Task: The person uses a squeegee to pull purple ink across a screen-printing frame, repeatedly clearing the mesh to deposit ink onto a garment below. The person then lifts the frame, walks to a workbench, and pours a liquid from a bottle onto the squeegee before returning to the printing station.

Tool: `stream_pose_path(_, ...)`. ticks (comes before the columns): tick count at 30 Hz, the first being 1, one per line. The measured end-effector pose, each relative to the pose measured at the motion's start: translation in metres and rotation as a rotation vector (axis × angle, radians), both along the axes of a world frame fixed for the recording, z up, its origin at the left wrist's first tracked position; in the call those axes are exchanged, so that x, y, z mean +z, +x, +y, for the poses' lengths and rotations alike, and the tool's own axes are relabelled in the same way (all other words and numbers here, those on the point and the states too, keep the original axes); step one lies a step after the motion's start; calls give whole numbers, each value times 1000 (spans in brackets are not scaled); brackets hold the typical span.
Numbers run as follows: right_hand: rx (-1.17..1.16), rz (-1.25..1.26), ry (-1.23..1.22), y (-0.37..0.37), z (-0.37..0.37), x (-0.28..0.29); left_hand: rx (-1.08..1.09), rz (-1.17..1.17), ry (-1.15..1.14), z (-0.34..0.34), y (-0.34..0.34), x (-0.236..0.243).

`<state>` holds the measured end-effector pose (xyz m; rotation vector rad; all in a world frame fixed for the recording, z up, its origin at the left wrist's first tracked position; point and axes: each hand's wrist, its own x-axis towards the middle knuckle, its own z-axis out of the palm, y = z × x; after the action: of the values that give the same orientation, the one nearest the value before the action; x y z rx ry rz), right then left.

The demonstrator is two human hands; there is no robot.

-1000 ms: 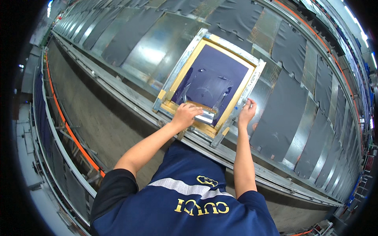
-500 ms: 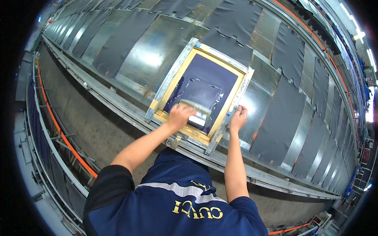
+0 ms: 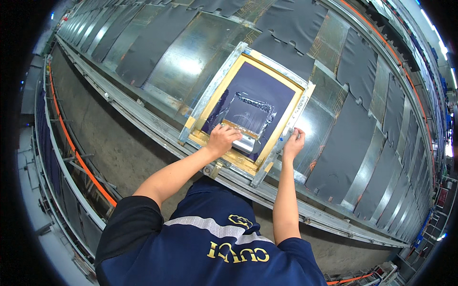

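Note:
A silk-screen frame (image 3: 215, 78) with a metal rim and yellow tape inside lies on the long printing table before me. Its dark mesh (image 3: 267, 83) carries a square band of wet, glossy ink (image 3: 253, 101). Near the frame's close end, my left hand (image 3: 221, 141) is closed round a squeegee (image 3: 244, 143) with a shiny metal face, which rests on the mesh just below the inked square. My right hand (image 3: 293, 144) pinches at the outer right side of the frame, its fingertips partly hiding the spot they grip.
Dark grey fabric panels (image 3: 341, 148) and bare shiny metal plates (image 3: 183, 62) alternate along the table. A metal rail (image 3: 138, 121) runs along its near edge, with a concrete aisle (image 3: 100, 100) beside it. Orange piping (image 3: 71, 148) follows a rack at the left.
The squeegee in my left hand has tilted, uncovering more of the inked square. My right hand keeps its place at the frame's side. The whole view has shifted slightly.

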<state>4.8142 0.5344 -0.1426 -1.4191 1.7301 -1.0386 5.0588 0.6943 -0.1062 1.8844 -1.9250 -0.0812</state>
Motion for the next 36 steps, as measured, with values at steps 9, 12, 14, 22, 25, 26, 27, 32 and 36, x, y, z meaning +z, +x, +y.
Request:
stream_pose_path(9, 31, 30, 2, 1, 1, -6, 102, -105, 22, -128, 34, -4)
stream_pose_path(12, 7, 36, -24, -3, -1, -13, 67, -37, 38, -94, 17, -4)
stream_pose_path(14, 15, -18, -29, -6, -2, -23, 32, -27, 16, -54, 6, -4)
stream_pose_path(22, 68, -130, 14, 1, -17, 4, -75, 84, 8, 45, 15, 2)
stream_pose_path(25, 37, 52, -144, 30, -26, 43, -112, 111, 9, 62, 39, 22)
stream_pose_path(26, 45, 21, -92, 64, -19, 64, -90, 148, -46, 70, 58, 22)
stream_pose_path(27, 38, -24, -29, 96, -9, 76, -75, 129, -48, 74, 86, 29)
stream_pose_path(32, 83, 14, -223, 268, 31, 52, -8, 118, 7, 116, 239, 30)
stream_pose_path(36, 112, -14, -230, 421, 58, 20, 9, 128, 91, 132, 401, 23)
